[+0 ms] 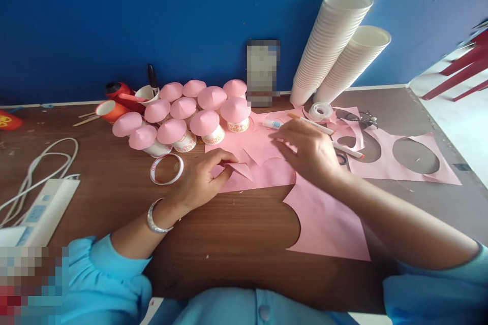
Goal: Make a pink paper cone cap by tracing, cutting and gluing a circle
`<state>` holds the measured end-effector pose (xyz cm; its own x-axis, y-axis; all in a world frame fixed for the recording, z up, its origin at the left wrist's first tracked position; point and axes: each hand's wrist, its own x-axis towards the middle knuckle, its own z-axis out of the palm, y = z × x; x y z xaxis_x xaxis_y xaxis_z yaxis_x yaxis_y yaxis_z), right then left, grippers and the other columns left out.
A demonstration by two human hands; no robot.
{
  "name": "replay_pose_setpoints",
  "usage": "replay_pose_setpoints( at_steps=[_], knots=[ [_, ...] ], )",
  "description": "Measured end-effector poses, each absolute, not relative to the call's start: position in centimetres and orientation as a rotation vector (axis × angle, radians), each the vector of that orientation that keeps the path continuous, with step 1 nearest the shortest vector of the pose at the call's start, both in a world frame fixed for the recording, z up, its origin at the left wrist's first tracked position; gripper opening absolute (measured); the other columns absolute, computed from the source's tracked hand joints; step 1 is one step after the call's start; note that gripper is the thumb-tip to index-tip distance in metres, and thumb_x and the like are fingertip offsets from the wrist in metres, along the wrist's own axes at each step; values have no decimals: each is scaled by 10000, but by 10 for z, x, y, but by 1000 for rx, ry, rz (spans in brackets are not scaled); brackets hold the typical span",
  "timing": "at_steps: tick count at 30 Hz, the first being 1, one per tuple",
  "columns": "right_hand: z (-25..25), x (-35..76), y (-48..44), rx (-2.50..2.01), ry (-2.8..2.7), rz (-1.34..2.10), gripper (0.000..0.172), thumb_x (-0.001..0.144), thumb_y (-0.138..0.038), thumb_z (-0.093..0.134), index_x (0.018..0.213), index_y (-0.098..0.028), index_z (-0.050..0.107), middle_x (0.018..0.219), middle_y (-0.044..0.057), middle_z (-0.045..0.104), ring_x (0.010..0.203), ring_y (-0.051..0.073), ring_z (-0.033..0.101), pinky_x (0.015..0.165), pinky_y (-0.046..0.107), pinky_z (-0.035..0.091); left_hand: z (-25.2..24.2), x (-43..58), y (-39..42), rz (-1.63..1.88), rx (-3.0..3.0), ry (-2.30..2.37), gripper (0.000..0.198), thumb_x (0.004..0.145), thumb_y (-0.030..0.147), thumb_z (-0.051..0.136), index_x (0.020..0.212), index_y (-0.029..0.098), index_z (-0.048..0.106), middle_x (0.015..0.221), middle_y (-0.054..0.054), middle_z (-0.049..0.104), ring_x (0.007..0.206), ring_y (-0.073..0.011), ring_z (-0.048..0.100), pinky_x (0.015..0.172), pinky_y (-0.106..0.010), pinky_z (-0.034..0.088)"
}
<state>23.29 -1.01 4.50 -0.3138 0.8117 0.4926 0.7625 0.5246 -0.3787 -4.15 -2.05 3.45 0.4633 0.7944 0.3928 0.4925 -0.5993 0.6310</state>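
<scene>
My left hand (208, 175) pinches a folded pink paper cone (241, 170) between thumb and fingers, above the pink paper sheet (263, 177). To the right, my right hand (310, 150) hovers over the same sheet with fingers bent and the thumb apart from them; nothing shows in it. Just beyond its fingertips lies a small white tube (272, 124). A marker (312, 124) lies behind that hand, and another pen (348, 150) lies to its right. Small printed paper cups (213, 135) topped with pink paper cones (205, 123) stand in a group beyond my left hand.
Two tall stacks of white cups (331, 43) lean near the blue wall. A phone (263, 73), its screen blurred, stands against it. Clear tape (321, 111), scissors (368, 119) and cut pink paper (409, 160) lie right. A white ring (166, 169) and power strip (51, 213) are left.
</scene>
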Motion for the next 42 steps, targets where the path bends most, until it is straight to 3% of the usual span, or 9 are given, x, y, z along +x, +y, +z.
replay_pose_setpoints(
  at_steps=[8,11,17,23,25,28,32,36,42],
  knots=[
    [32,237,64,-1564,-2384,37,223,971,-261,675,1140,-190,801,1151,137,728,1124,311,651,810,390,534,32,-36,-6,844,2137,953,127,894,101,637,935,208,694,922,-21,770,857,-172,724,810,-296,578],
    [29,227,68,-1639,-2393,86,152,890,-215,751,1018,-156,807,1115,172,748,1103,352,670,834,431,550,29,-43,-2,817,2186,977,182,884,70,600,934,211,703,952,-30,775,893,-181,725,851,-317,581],
    [32,229,48,-1510,-2145,225,236,983,-303,621,1149,-197,752,1081,113,790,954,283,723,800,389,533,23,-74,1,779,2344,1050,298,917,49,529,998,229,752,1039,-41,796,1004,-205,740,927,-367,600],
    [26,221,13,-1304,-1903,857,230,962,-377,645,1053,-200,760,902,50,768,758,190,664,724,339,541,38,-103,-8,621,2491,1213,425,977,100,478,1284,261,724,1294,-58,757,1220,-246,704,1077,-445,578],
    [27,215,-1,-1231,-1831,1168,277,964,-419,650,1087,-197,761,930,52,768,782,187,676,723,337,559,53,-102,-15,664,2529,1227,428,984,89,469,1290,259,716,1290,-58,753,1193,-224,714,1082,-417,573],
    [33,205,-22,-1131,-1712,1542,301,919,-403,710,1143,-204,735,903,33,755,774,173,683,679,310,565,73,-84,-28,776,2488,1181,288,971,213,650,1246,248,729,1215,-68,766,1104,-223,736,1019,-373,593],
    [38,193,-42,-1012,-1638,1820,250,857,-391,778,992,-194,705,875,24,758,740,145,678,612,254,529,76,-53,-42,631,2350,988,388,924,301,755,1305,264,694,1182,-72,758,1019,-221,741,939,-362,618],
    [31,191,-53,-974,-1634,1862,274,863,-427,785,952,-179,709,826,23,759,702,143,676,604,255,534,60,-42,-58,678,2291,908,208,968,237,693,1168,255,746,1011,-56,770,902,-189,746,841,-314,632],
    [30,201,-59,-1140,-2046,1355,99,943,-284,679,1007,-225,725,930,30,802,804,183,734,696,290,565,43,-76,-65,793,2449,1225,344,945,285,732,1287,261,710,1110,-76,740,820,-177,722,790,-320,623]
  ],
)
